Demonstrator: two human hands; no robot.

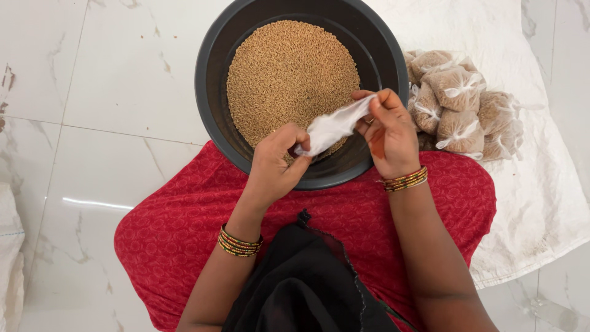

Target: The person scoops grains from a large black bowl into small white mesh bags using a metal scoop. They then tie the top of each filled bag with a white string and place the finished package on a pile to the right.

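At the far left edge a pale sack (pixel 9 264) is showing against the white marble floor (pixel 92 92), which is lying open and bare along that whole side. Moving inward, the left hand (pixel 275 166) is curling narrow, thumb and fingers pinching the lower end of a small empty clear plastic bag (pixel 332 128). The bag is stretching slantwise above the near rim of a round black tub (pixel 212 104), which is resting against the red-clad lap (pixel 184 227) and holding a flat heap of brown grain (pixel 289 74). The right hand (pixel 388 132) is gripping the bag's upper end between thumb and fingertips, just inside the tub's right rim. Just beside the tub on the right, a cluster of filled, knotted clear bags of grain (pixel 458 104) is sitting on a white cloth (pixel 541 203), whose edge is running down toward the lower right.
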